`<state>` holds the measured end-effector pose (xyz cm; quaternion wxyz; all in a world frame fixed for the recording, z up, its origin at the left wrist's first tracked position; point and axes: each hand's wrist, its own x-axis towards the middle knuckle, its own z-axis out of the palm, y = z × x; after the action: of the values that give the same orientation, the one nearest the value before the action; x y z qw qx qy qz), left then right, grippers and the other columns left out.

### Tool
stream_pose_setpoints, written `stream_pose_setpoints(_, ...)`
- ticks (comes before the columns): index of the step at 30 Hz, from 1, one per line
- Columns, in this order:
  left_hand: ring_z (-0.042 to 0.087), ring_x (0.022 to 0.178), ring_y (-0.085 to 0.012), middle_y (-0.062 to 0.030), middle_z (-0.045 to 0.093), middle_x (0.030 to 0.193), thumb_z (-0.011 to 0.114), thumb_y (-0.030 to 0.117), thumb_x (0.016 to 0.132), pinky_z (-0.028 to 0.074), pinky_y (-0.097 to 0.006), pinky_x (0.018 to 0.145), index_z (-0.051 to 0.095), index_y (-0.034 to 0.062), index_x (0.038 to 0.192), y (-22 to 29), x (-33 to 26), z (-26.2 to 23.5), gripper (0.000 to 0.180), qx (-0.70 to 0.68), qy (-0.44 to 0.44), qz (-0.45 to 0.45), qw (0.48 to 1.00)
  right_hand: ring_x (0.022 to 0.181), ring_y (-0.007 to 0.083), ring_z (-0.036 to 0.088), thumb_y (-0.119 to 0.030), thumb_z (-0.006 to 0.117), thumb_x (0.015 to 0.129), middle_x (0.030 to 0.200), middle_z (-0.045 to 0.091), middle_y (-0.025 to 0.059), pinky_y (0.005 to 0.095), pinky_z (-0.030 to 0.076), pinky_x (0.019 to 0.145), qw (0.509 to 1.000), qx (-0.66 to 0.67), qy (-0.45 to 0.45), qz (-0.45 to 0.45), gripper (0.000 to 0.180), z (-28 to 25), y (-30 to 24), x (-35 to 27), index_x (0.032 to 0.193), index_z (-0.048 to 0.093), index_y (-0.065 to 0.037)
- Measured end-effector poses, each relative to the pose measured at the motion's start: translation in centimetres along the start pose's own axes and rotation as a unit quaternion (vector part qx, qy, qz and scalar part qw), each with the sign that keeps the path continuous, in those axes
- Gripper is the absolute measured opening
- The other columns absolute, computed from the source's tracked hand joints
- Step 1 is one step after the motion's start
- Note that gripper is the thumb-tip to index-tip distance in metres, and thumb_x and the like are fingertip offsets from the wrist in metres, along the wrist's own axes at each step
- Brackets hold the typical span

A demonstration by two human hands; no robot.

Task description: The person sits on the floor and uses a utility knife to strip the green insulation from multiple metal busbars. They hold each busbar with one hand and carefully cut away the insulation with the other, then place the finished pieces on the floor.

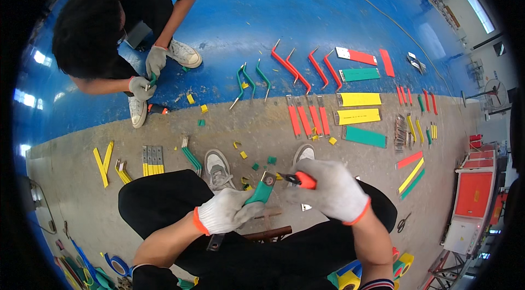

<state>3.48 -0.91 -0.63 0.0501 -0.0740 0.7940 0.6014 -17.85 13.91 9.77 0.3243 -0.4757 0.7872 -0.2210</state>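
One view, looking down: my left hand (229, 210) has its fingers closed on a green-covered metal bar (260, 192); my right hand (336, 189) has its fingers wrapped around a red-and-black tool (307, 180), its tip near the bar's bare end. Green scraps (272, 160) lie between my shoes (218, 168).

The left glove (228, 210) at seven o'clock and right glove (334, 189) at four are greyish white with orange cuffs (200, 221), the bar (261, 191) at six green with a silvery end (269, 178), the hand tool (307, 180) at five red and black, and the floor (246, 16) blue at twelve, grey at eight.
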Motion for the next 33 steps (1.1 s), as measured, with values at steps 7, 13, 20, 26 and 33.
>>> stream_pose_setpoints(7, 0.066, 0.065, -0.0401, -0.0205, 0.063, 0.074, 0.060, 0.016, 0.103, 0.051, -0.044, 0.057, 0.056, -0.0009, 0.118, 0.5, 0.5, 0.9, 0.024, -0.018, 0.044, -0.016, 0.999, 0.089, 0.0299, 0.073, -0.020, 0.084, 0.084, 0.107, 0.072, 0.0095, 0.0353, 0.060, 0.075, 0.989, 0.004, 0.144, -0.045, 0.038, 7.0, 0.0, -0.5, 0.118, 0.070, -0.011)
stream_pose_setpoints(13, 0.067, 0.069, -0.0443, -0.0240, 0.064, 0.079, 0.058, 0.015, 0.102, 0.054, -0.049, 0.058, 0.048, -0.0042, 0.127, 2.0, 0.9, 1.6, 0.033, 0.053, 0.101, -0.029, 0.993, 0.090, 0.0318, 0.074, -0.005, 0.084, 0.076, 0.112, 0.070, 0.0106, 0.0373, 0.060, 0.075, 0.977, 0.008, 0.207, -0.049, 0.051, 8.1, -1.0, -1.0, 0.124, 0.070, -0.012)
stream_pose_setpoints(20, 0.067, 0.081, -0.0481, -0.0267, 0.067, 0.089, 0.059, 0.019, 0.102, 0.055, -0.052, 0.065, 0.046, -0.0035, 0.128, 2.6, 1.3, 2.3, 0.037, 0.039, 0.107, -0.040, 0.993, 0.090, 0.0339, 0.073, -0.004, 0.081, 0.077, 0.113, 0.069, 0.0120, 0.0375, 0.059, 0.074, 0.972, -0.008, 0.220, -0.080, 0.047, 7.7, 0.1, -1.1, 0.122, 0.069, -0.011)
stream_pose_setpoints(26, 0.067, 0.074, -0.0474, -0.0261, 0.065, 0.084, 0.060, 0.018, 0.101, 0.052, -0.052, 0.060, 0.047, -0.0019, 0.125, 2.3, 0.8, 2.1, 0.034, 0.038, 0.105, -0.005, 0.994, 0.084, 0.0256, 0.072, -0.004, 0.078, 0.087, 0.101, 0.069, 0.0158, 0.0331, 0.056, 0.076, 0.981, 0.062, 0.178, -0.048, 0.028, 6.8, -0.6, -0.9, 0.114, 0.069, -0.002)
stream_pose_setpoints(33, 0.066, 0.068, -0.0467, -0.0248, 0.065, 0.080, 0.061, 0.020, 0.101, 0.051, -0.052, 0.057, 0.047, -0.0002, 0.125, 1.8, 0.8, 2.2, 0.035, 0.062, 0.092, 0.003, 0.994, 0.081, 0.0201, 0.070, -0.006, 0.079, 0.088, 0.097, 0.070, 0.0143, 0.0325, 0.056, 0.074, 0.986, 0.088, 0.141, -0.025, 0.028, 6.7, 0.1, -1.0, 0.112, 0.065, -0.001)
